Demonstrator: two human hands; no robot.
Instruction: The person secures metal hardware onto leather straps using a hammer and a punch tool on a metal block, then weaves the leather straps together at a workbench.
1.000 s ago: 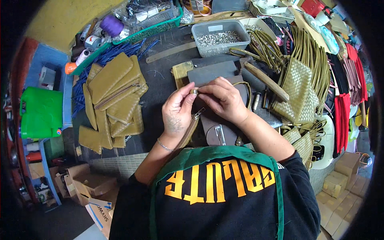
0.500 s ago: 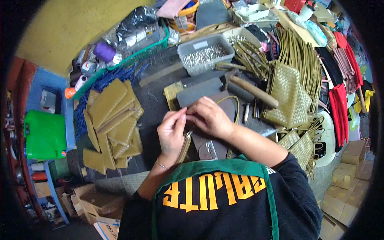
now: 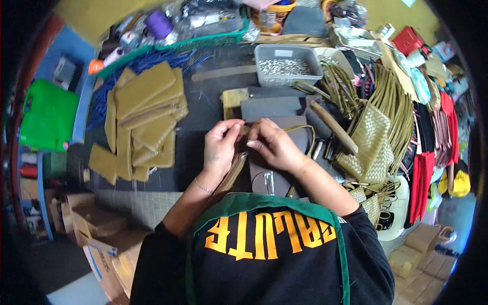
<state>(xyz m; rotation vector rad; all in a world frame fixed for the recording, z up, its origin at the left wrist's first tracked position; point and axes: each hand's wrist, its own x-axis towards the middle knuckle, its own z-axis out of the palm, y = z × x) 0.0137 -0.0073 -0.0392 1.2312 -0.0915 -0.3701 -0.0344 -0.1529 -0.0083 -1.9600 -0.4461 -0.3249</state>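
My left hand (image 3: 222, 145) and my right hand (image 3: 274, 145) meet above the middle of the worktable, thumbs and fingers pinched. A small olive piece shows between the fingertips, apparently the end of an olive strap (image 3: 234, 172). The strap hangs toward my body in a folded bundle with a bit of shiny metal near its top. Under my right hand lies a dark brown flat panel (image 3: 260, 166) with a silver metal piece (image 3: 269, 182) on it. A thin olive cord (image 3: 304, 126) curves over the panel. My fingers partly hide what they grip.
Stacked olive leather pieces (image 3: 147, 101) lie to the left. A grey bin of small metal parts (image 3: 288, 49) stands at the back, near a wooden-handled hammer (image 3: 333, 126). Woven olive panels (image 3: 368, 137) and long olive straps (image 3: 391, 96) crowd the right. Cardboard boxes (image 3: 104, 218) sit below left.
My fingertips have drawn slightly apart, with the olive piece now visible between them. The whole view has shifted, so the table's contents appear in different places.
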